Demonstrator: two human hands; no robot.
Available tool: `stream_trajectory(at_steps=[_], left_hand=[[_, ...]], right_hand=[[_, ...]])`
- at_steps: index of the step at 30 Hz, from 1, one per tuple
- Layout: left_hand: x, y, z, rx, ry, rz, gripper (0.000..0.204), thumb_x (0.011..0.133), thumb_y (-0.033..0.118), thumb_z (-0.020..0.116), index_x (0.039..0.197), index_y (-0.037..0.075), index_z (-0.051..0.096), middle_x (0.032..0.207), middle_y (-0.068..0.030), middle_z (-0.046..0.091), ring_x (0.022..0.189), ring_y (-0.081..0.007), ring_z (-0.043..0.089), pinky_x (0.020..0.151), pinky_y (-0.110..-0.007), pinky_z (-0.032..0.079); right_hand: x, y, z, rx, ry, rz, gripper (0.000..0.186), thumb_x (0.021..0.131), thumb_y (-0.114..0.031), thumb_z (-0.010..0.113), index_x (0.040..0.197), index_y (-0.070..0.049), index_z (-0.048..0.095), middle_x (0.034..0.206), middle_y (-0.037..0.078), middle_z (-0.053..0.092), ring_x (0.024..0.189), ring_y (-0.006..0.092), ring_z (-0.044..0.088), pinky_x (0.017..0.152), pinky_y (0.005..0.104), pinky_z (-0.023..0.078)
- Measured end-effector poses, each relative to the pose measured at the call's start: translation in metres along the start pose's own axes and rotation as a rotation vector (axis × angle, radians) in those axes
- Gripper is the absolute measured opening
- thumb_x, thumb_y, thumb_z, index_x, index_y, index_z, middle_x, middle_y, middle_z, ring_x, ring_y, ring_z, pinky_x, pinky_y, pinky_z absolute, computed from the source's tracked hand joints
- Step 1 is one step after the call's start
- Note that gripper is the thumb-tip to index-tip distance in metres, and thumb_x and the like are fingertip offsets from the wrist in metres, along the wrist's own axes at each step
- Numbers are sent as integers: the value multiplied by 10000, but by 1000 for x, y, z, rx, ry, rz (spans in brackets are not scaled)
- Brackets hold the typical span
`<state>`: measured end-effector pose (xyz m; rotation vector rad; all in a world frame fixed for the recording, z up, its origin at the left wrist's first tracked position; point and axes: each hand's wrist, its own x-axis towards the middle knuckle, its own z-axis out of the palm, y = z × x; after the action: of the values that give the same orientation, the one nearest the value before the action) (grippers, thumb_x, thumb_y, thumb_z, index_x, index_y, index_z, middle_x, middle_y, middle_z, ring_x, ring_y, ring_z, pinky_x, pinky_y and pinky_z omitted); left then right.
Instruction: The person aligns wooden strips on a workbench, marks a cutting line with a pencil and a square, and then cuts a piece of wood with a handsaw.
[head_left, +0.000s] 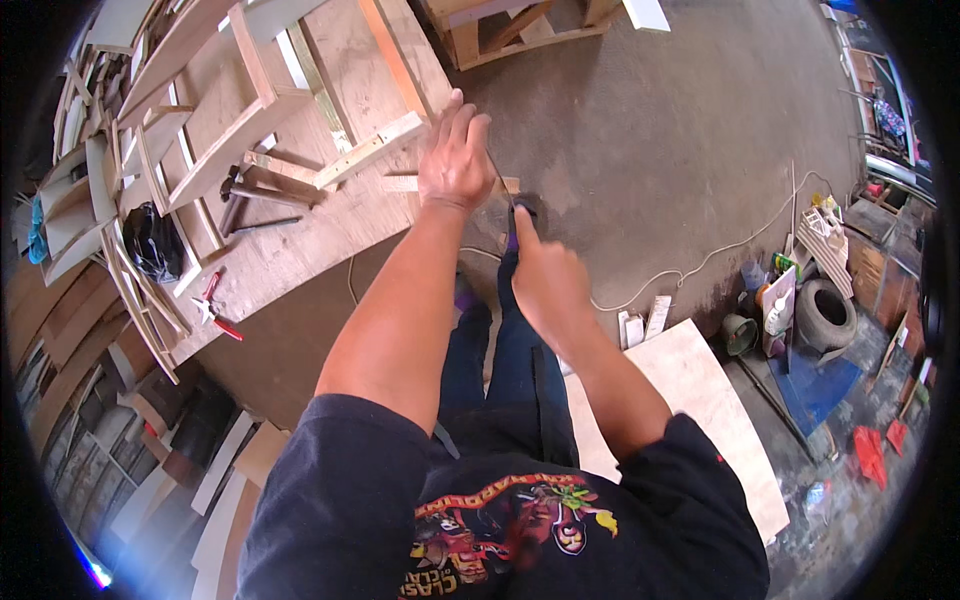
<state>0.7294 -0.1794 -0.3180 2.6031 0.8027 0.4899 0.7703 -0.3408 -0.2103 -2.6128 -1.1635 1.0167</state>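
Note:
My left hand [455,160] bears down on a narrow wooden strip [400,184] at the right edge of the plywood worktable [250,310]. The strip's end pokes out past the table edge, beyond my wrist. My right hand [548,285] is closed, its index finger stretched forward, around the hidden handle of what looks like a handsaw [502,178]. Seen nearly edge-on, its thin dark blade runs up beside my left hand and crosses the strip. A pale batten [370,150] lies just left of my left hand.
A hammer [265,190], red-handled pliers [212,305] and a black bag [152,243] are on the table, beside a wooden frame [230,145]. A cable [690,272] trails over the floor. At right are a plywood sheet [690,400] and a tyre [825,315].

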Motion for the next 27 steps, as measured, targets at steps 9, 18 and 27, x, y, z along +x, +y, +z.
stream_trajectory(at_steps=[9,18,27], left_hand=[[0,-1,-3,4,-3,17,337,850,31,558,1186,51,584,1365,-165,576,1451,-359,429,1203,-503,371],[1,-1,-2,0,10,17,331,851,31,549,1178,52,600,1345,-173,591,1429,-379,452,1181,-506,394],[2,-1,-1,6,6,21,314,858,28,534,1160,50,621,1325,-181,608,1408,-403,474,1171,-525,402]], right_hand=[[-7,-6,-10,11,-101,48,566,916,-30,508,1479,-6,461,851,281,729,808,433,745,715,541,602],[-6,-10,-3,-30,-145,62,635,911,-33,522,1530,-13,378,871,271,734,829,429,745,723,535,601],[-5,-7,-7,-24,-153,93,644,918,-44,518,1546,-43,375,873,265,736,831,428,744,719,535,600]])
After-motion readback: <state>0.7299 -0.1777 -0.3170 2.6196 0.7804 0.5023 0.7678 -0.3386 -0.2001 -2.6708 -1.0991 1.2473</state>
